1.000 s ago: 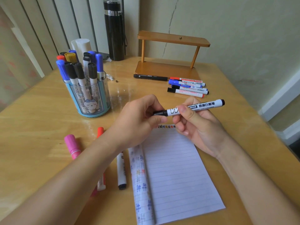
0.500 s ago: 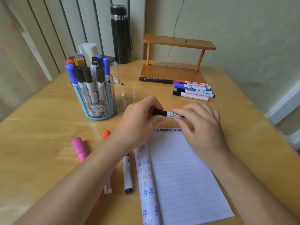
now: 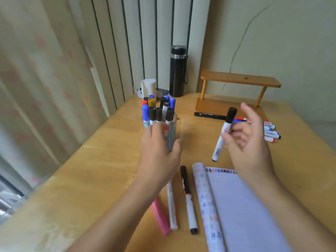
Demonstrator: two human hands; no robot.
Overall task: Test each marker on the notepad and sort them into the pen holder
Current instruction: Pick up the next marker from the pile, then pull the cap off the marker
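Sorting step, I'd say: right hand point(image 3: 249, 148) pinches the black-capped marker point(image 3: 218, 148) right of centre, left hand point(image 3: 158, 155) sits blurred against the pen holder point(image 3: 173, 128), grip unclear, so next move needs a free slot among the crowded markers.

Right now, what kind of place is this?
Probably a home desk or study corner: a wooden table beside curtains, with a pen holder full of markers, a lined notepad and a black flask.

Black-capped marker point(image 3: 218, 149) tilts cap-up beyond the notepad point(image 3: 236, 206), right of pen holder point(image 3: 173, 130).
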